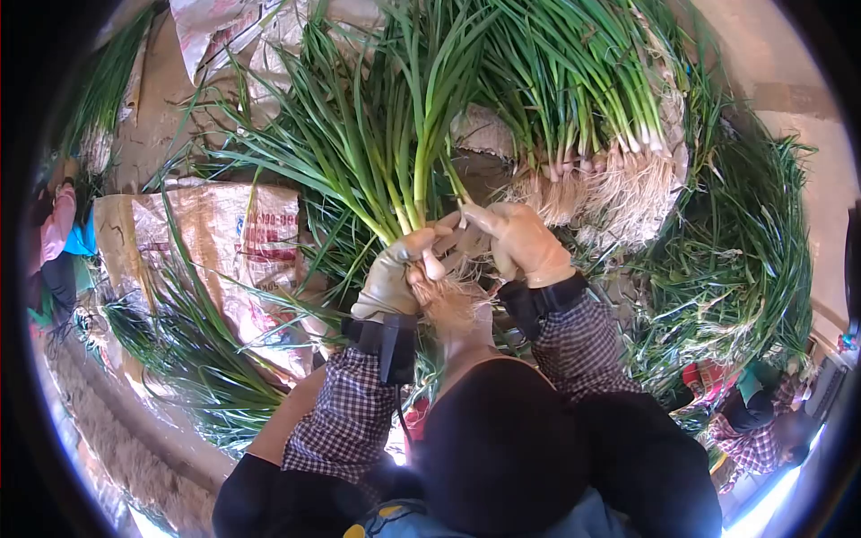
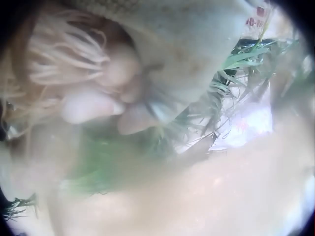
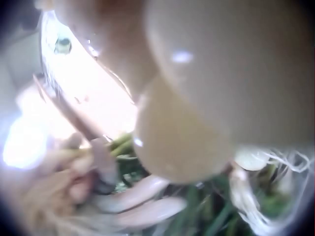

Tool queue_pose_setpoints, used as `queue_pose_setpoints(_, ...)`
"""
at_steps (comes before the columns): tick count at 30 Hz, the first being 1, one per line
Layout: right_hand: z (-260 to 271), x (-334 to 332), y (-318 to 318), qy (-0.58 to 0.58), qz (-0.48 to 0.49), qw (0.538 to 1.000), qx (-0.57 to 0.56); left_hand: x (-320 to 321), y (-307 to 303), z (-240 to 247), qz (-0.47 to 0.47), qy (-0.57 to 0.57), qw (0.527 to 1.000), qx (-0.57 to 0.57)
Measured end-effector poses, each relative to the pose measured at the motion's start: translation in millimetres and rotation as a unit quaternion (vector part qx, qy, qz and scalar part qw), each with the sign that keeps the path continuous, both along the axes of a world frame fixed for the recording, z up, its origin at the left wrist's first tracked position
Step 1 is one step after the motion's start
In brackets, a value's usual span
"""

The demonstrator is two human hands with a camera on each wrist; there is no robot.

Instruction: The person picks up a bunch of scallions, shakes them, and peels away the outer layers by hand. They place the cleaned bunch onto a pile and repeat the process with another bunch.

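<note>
My gloved left hand (image 1: 392,273) grips a bunch of green garlic (image 1: 404,193) near its base. Long green leaves fan out above the fist, and pale roots (image 1: 448,305) hang below it. Small white bulbs (image 2: 88,105) stick out beside the fingers in the left wrist view. Close on the right, my gloved right hand (image 1: 529,240) pinches a thin green stalk (image 1: 456,184) between thumb and fingers. The right wrist view is mostly filled by blurred glove fingers (image 3: 182,132), with slim white stems (image 3: 147,204) below them.
A large row of green garlic (image 1: 619,117) lies at the back right, roots toward me. Loose leaves and trimmings (image 1: 744,251) heap up on the right. Printed woven sacks (image 1: 224,251) and more greens (image 1: 188,350) lie left. Other people (image 1: 762,421) sit at both edges.
</note>
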State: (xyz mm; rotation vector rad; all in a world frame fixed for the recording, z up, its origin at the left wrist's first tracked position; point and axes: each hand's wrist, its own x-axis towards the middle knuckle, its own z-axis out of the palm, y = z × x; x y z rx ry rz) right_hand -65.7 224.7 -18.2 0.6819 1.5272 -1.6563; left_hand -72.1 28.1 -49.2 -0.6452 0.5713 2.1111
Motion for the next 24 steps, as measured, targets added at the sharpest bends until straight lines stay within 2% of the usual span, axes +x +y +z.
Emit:
queue_pose_setpoints(2,-20.1,16.5,-18.0,0.111,0.078,0.991,-0.014,-0.7,-0.3,-1.9,-0.004,0.030,0.999,0.015)
queue_pose_setpoints(5,-62.7,30.3,-36.8,0.288,0.019,0.957,-0.042,-1.8,-7.8,-11.3,-0.025,0.067,0.997,-0.010)
queue_pose_setpoints(7,-49.3,3.9,8.4,0.152,0.016,0.978,-0.145,-3.2,-9.4,-0.7,-0.043,0.044,0.998,-0.018)
queue_pose_setpoints(9,-65.9,-16.3,-11.1,0.082,-0.070,0.994,-0.035,-0.6,-5.6,2.3,-0.070,0.017,0.997,-0.037)
queue_pose_setpoints(11,-61.8,-27.5,-39.2,0.140,-0.035,0.990,0.009,4.6,-5.3,0.2,-0.088,-0.006,0.993,-0.073)
queue_pose_setpoints(12,-57.2,-32.0,-41.3,0.130,-0.001,0.989,0.065,3.3,-5.2,3.5,-0.071,0.029,0.991,-0.107)
queue_pose_setpoints(13,-62.7,-32.1,-39.9,0.207,0.061,0.965,0.146,-3.1,-8.5,6.5,-0.114,0.051,0.981,-0.149)
queue_pose_setpoints(14,-72.7,-29.8,-37.2,0.278,0.123,0.926,0.225,-3.1,-5.2,10.4,-0.099,0.060,0.980,-0.162)
queue_pose_setpoints(15,-70.7,-28.1,-37.7,0.342,0.184,0.872,0.298,-5.3,0.7,26.3,-0.085,0.066,0.979,-0.175)
queue_pose_setpoints(16,-68.7,-25.2,-39.9,0.439,0.196,0.790,0.381,-6.2,4.4,33.1,-0.066,0.051,0.980,-0.180)
queue_pose_setpoints(18,-66.9,-32.8,-51.7,0.349,0.171,0.801,0.455,-9.8,11.0,38.8,-0.026,0.024,0.981,-0.190)
queue_pose_setpoints(19,-67.4,-36.6,-52.1,0.302,0.157,0.802,0.490,-11.2,1.8,30.3,-0.022,0.015,0.987,-0.157)
queue_pose_setpoints(20,-95.5,-28.5,-34.4,0.374,0.118,0.817,0.423,-14.0,-1.6,36.3,0.009,0.043,0.996,-0.072)
queue_pose_setpoints(21,-82.8,-25.8,-20.3,0.206,0.161,0.911,0.318,-18.9,-5.4,45.4,0.039,0.073,0.996,0.013)
queue_pose_setpoints(22,-71.6,-23.8,-19.2,0.198,0.290,0.892,0.286,-24.3,-9.9,48.7,0.048,0.080,0.993,0.075)
queue_pose_setpoints(23,-60.1,-19.3,-20.2,0.181,0.418,0.856,0.247,-26.3,-13.1,52.0,0.059,0.132,0.989,0.032)
queue_pose_setpoints(24,-42.3,-20.8,-20.2,0.141,0.471,0.849,0.195,-27.5,-14.0,54.8,0.065,0.138,0.988,0.021)
